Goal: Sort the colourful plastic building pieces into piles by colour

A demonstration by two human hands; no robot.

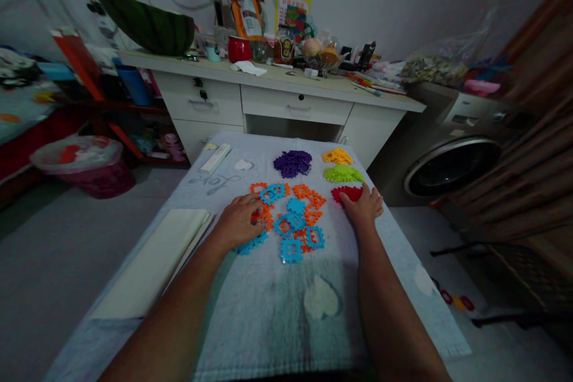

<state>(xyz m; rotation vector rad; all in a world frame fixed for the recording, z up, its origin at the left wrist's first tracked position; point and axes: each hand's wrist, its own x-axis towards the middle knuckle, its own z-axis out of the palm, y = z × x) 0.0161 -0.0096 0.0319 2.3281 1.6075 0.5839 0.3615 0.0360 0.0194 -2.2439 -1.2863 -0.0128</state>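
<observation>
My left hand is over the left side of the mixed pieces, its fingers curled down onto an orange plastic interlocking block. Blue interlocking blocks lie mixed and overlapping with orange ones in the middle of the cloth. On the right, my right hand has its thumb and fingers closed around a pile of red interlocking blocks. Just beyond it sit a lime green pile and a yellow pile. A purple pile is at the far middle.
A cloth-covered table carries a folded cream-coloured item at left and a white narrow box farther back. Behind stands a white desk holding a cut watermelon and jars. A washing machine is at right.
</observation>
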